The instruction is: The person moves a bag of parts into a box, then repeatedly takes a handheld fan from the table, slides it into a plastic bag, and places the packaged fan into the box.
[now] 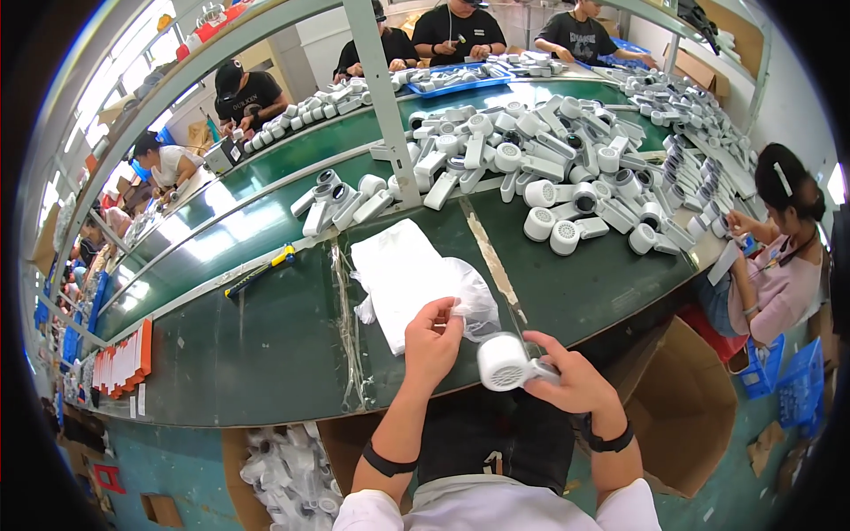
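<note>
Head view, lower centre: white handheld unit [506, 361] grasped in right hand [574, 382].
Left hand [431, 341]: clear bag [467, 299] pinched.
Done: unit not yet bagged.
Left: grey-white pile [567, 168], upper right of bench [266, 345].

One white fan-like device [505, 361] in the hands, dozens more piled on the green surface [266, 345], too many to count. One stack of clear bags [403, 270], one yellow-handled utility knife [259, 271], two open cardboard boxes [686, 407].
</note>
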{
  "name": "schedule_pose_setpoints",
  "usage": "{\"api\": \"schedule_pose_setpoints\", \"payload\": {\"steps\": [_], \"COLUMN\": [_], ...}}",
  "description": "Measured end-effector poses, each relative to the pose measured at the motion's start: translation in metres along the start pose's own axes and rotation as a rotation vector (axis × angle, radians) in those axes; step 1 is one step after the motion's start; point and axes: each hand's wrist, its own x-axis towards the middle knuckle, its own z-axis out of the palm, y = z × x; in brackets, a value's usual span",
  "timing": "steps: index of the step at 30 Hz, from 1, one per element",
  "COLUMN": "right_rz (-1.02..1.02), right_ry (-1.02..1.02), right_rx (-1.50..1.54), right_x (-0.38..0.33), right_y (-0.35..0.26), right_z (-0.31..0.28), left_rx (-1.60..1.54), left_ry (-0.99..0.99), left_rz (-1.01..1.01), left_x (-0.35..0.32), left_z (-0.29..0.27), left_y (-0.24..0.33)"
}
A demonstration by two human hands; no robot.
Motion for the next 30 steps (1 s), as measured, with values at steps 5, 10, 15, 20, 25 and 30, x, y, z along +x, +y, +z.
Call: {"api": "schedule_pose_setpoints", "payload": {"steps": [5, 10, 15, 20, 25, 30], "right_rz": [0.054, 0.126, 0.272, 0.257, 0.220, 0.249], "right_ry": [-0.106, -0.293, 0.020, 0.156, 0.325, 0.317], "right_rx": [-0.091, -0.158, 0.118, 0.021, -0.160, 0.657], "right_x": [0.028, 0.056, 0.062, 0.057, 0.060, 0.065], "right_y": [0.002, -0.001, -0.001, 0.006, -0.002, 0.007], "right_z": [-0.007, -0.014, 0.015, 0.044, 0.046, 0.066], "left_rx": [0.141, 0.220, 0.406, 0.386, 0.612, 0.279], "left_ry": [-0.131, -0.282, -0.155, 0.018, 0.014, -0.194], "left_rz": [0.061, 0.071, 0.248, 0.565, 0.838, 0.520], "left_x": [-0.002, -0.002, -0.009, -0.010, -0.017, -0.023], "left_z": [-0.005, -0.030, -0.028, -0.008, -0.003, 0.001], "left_y": [0.006, 0.015, 0.019, 0.012, 0.018, -0.001]}}
